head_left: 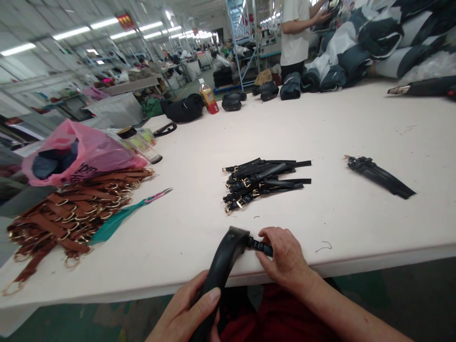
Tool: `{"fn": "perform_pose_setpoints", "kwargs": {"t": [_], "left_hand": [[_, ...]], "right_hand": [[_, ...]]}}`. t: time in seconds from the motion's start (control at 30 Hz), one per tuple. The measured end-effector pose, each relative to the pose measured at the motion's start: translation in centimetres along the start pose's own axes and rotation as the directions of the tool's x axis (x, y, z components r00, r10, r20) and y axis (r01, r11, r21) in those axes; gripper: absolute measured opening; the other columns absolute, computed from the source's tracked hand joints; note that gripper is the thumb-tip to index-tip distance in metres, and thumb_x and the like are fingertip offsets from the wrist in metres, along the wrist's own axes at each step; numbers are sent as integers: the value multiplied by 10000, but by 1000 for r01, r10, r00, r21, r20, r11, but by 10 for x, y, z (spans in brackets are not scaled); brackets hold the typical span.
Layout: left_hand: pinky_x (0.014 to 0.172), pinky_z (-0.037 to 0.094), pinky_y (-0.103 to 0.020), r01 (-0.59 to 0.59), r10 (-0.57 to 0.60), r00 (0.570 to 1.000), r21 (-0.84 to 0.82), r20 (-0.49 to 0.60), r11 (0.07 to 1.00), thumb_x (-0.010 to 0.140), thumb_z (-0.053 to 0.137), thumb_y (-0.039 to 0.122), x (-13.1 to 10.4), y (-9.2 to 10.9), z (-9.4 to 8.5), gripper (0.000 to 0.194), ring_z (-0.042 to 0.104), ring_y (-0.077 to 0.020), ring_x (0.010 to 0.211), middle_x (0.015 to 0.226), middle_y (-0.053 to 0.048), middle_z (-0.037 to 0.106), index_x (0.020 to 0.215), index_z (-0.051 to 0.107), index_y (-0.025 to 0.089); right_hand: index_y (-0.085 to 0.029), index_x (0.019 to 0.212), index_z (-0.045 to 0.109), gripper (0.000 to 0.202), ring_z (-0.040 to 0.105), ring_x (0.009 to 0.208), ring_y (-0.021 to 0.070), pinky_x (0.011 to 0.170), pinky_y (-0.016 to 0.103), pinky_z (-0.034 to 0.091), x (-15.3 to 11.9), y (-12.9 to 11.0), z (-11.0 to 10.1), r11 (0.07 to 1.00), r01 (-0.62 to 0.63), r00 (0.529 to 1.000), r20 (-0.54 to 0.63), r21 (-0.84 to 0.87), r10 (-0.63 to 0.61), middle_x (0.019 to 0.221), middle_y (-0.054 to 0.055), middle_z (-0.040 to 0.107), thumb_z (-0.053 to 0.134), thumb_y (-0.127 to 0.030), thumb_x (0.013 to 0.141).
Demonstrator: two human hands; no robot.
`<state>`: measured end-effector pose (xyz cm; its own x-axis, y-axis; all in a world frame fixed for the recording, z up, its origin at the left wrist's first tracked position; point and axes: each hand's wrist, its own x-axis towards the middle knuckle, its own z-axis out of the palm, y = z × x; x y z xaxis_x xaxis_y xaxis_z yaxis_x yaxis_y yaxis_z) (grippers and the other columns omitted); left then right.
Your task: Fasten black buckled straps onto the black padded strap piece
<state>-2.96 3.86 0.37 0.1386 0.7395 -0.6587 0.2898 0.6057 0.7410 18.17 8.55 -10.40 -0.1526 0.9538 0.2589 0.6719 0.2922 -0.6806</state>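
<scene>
My left hand is wrapped round a thick, curved black piece with a squared-off end, whose kind I cannot make out. At that end, my right hand pinches a short black strap between thumb and fingers. The strap's near tip meets or lies right beside the curved piece. Beyond both hands, a pile of black buckle straps with gold buckles lies on the white table. Farther right rests a neat bundle of black straps.
Brown straps with gold rings are heaped at left, beside a pink plastic bag and thread snips with a teal cloth strip. A drink bottle stands at the back. A heat gun lies far right; another person stands behind.
</scene>
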Motion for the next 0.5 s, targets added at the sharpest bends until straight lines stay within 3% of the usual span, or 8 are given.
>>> {"fn": "perform_pose_setpoints", "kwargs": {"t": [0.13,0.5], "left_hand": [[407,386,-193,-50,49,998,26,27,998,832,525,481,12,13,6,320,592,-135,448,584,34,582,945,531,182],[399,401,-198,-116,117,993,28,-29,993,836,502,495,16,13,11,319,587,-128,423,583,32,577,810,533,178]], "right_hand": [[-182,927,539,200,478,803,205,755,339,341,0,-1,-2,1000,11,1000,9,-24,-11,855,41,564,579,-193,730],[-181,861,581,122,474,825,195,753,328,405,0,-4,-9,999,43,997,58,-24,-42,908,61,490,571,-172,740]]}}
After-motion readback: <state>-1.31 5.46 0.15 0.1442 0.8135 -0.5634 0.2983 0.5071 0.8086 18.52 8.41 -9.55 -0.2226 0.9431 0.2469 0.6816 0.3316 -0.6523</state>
